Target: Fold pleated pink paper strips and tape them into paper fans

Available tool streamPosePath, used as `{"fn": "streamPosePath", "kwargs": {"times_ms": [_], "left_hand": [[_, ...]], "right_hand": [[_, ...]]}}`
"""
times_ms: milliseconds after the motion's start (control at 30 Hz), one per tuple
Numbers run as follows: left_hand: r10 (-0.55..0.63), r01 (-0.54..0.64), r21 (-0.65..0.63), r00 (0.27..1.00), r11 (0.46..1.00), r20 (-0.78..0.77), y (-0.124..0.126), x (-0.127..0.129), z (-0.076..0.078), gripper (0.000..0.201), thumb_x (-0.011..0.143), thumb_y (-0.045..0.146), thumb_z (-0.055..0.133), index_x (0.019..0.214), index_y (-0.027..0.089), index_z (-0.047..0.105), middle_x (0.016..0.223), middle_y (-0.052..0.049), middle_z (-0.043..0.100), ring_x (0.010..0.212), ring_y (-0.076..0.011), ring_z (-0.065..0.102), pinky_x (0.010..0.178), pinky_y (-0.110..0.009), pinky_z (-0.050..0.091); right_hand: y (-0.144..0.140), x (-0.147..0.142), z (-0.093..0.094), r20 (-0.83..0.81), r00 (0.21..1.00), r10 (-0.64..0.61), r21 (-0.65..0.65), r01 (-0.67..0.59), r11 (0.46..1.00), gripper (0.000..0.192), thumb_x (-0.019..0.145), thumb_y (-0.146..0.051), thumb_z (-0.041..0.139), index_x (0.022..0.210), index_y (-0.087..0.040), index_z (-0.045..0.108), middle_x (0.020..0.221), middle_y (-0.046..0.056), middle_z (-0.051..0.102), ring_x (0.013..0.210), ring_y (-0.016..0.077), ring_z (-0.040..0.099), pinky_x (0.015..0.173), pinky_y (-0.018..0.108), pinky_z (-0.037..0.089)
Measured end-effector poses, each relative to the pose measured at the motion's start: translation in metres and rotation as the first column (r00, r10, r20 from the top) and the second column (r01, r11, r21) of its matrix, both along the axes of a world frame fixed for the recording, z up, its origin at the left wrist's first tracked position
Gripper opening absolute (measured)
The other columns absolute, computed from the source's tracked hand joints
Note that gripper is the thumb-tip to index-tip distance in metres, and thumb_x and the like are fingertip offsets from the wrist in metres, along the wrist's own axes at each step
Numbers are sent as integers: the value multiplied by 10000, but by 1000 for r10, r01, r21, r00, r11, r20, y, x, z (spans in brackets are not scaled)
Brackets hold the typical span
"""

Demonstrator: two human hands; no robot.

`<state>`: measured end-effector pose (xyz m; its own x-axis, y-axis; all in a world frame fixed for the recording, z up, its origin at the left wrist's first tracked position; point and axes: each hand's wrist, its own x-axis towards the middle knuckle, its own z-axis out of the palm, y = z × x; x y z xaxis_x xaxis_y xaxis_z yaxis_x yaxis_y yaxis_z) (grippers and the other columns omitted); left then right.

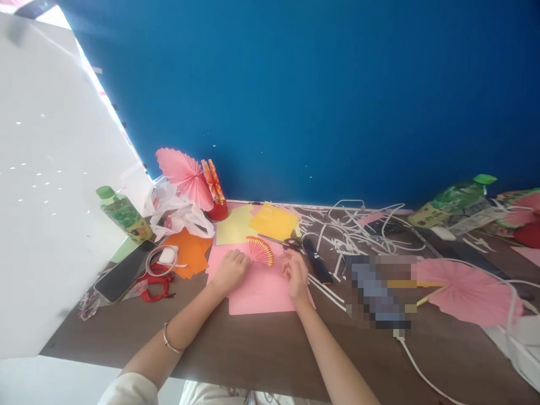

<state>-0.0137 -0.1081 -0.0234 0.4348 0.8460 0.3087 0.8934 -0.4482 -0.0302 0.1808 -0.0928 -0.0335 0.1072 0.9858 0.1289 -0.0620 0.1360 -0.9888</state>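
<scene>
A small pleated paper fan (260, 251), red-orange with yellow edges, is spread just beyond the fingers of my left hand (231, 272). That hand is closed, with the fan's narrow end at its fingertips; the exact pinch is hidden. To the right of the fan, my right hand (296, 277) has loosely curled fingers, somewhat apart, and nothing shows in them. Both hands are over a stack of pink paper (261, 298). Dark-handled scissors (292, 243) lie just beyond my right hand, and yellow sheets (275, 221) lie behind the fan.
On the left are orange paper (190, 256), a tape roll (152, 261), a phone (125, 272) and a green-capped bottle (126, 215). A large pink fan (185, 175) stands behind. White cables (371, 239) and paper strips, another pink fan (472, 292) and a second bottle (453, 202) occupy the right.
</scene>
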Motion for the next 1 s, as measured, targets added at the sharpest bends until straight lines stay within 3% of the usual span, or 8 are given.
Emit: {"fn": "streamPosePath", "kwargs": {"times_ms": [100,433,833,1000], "left_hand": [[132,-132,-124,991,983,-6,2,-4,0,228,813,32,365,768,130,566,726,-104,593,736,-235,516,644,-349,354],[228,-219,-217,974,951,18,4,-4,-1,230,776,31,395,741,106,609,656,-98,618,656,-213,563,619,-324,358],[227,-205,-138,960,969,167,-1,-7,-4,391,901,248,309,711,113,623,668,-140,619,682,-232,565,643,-333,349],[111,-82,-123,962,989,250,3,-15,-11,362,852,292,435,561,151,600,571,-80,597,599,-188,542,607,-296,354]], "right_hand": [[-1,-2,0,47,999,-24,20,23,1000,349,854,-491,371,915,-180,519,751,-1,522,496,82,399,426,199,323],[2,-1,-6,166,986,-34,49,26,998,379,850,-487,369,773,-164,552,652,8,533,511,109,424,471,230,355],[-4,-4,6,314,949,24,102,-59,993,368,868,-451,323,691,-191,514,589,-6,492,529,141,446,517,259,369],[-8,-12,25,406,913,48,154,-120,981,325,850,-404,380,618,-194,466,599,-2,490,593,148,466,570,260,366]]}}
